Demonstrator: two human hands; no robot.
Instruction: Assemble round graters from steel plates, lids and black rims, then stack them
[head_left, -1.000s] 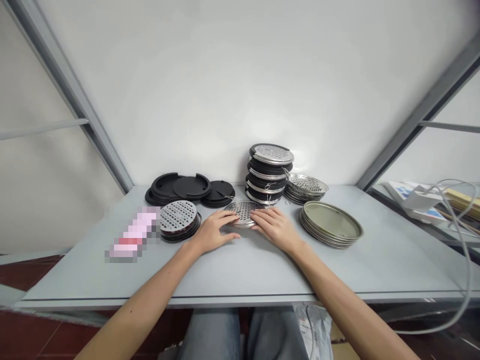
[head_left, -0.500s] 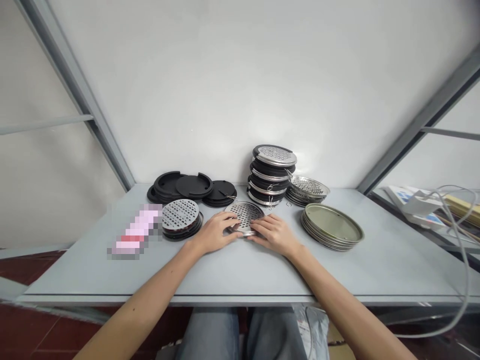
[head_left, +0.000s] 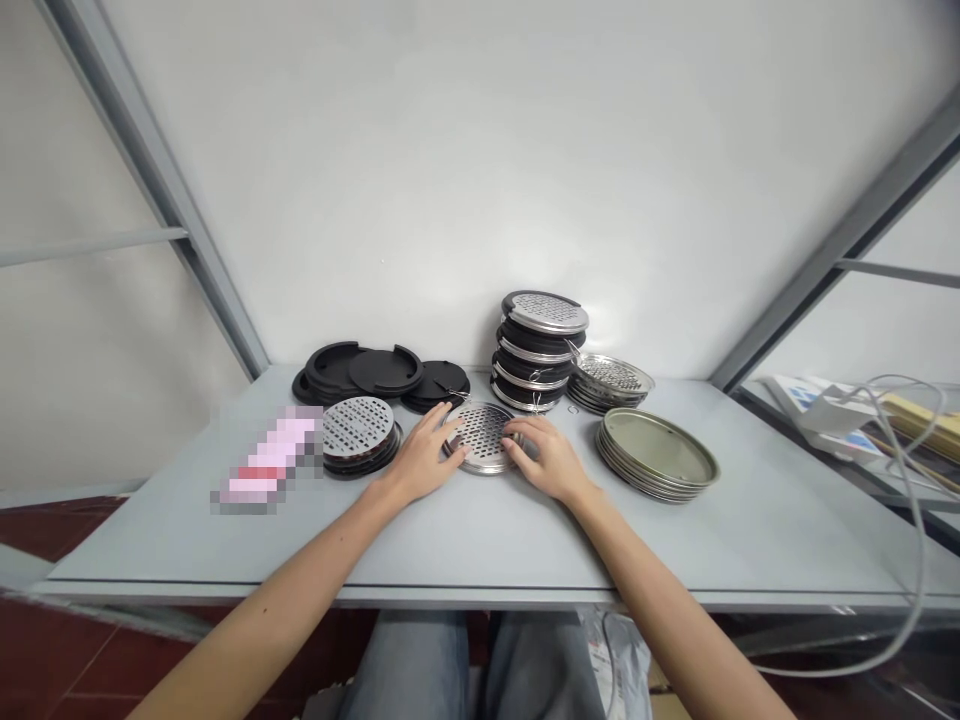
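A round perforated metal plate (head_left: 481,432) with a raised shiny rim lies flat on the table in front of me. My left hand (head_left: 424,455) is at its left side, fingers and thumb spread along the rim. From the right, my right hand (head_left: 551,458) grips the opposite edge with curled fingers, the thumb at the near right of the rim. Left of my hands is a stack of round pieces topped by a grey slotted disc (head_left: 358,427). Behind the plate, black round discs (head_left: 436,382) are piled, with a thin wire piece (head_left: 456,394) by them.
A tall stack of black-and-metal round assemblies (head_left: 541,345) stands at the back. To its right are stacked perforated metal discs (head_left: 613,374) and olive-green round lids (head_left: 658,447). Black notched rings (head_left: 330,370) lie back left. A white cable (head_left: 919,540) hangs at the right.
My fingers have drawn back from the plate's middle toward its rim, the left ones spreading wider. The plate shows more of its surface. The whole view has shifted slightly.
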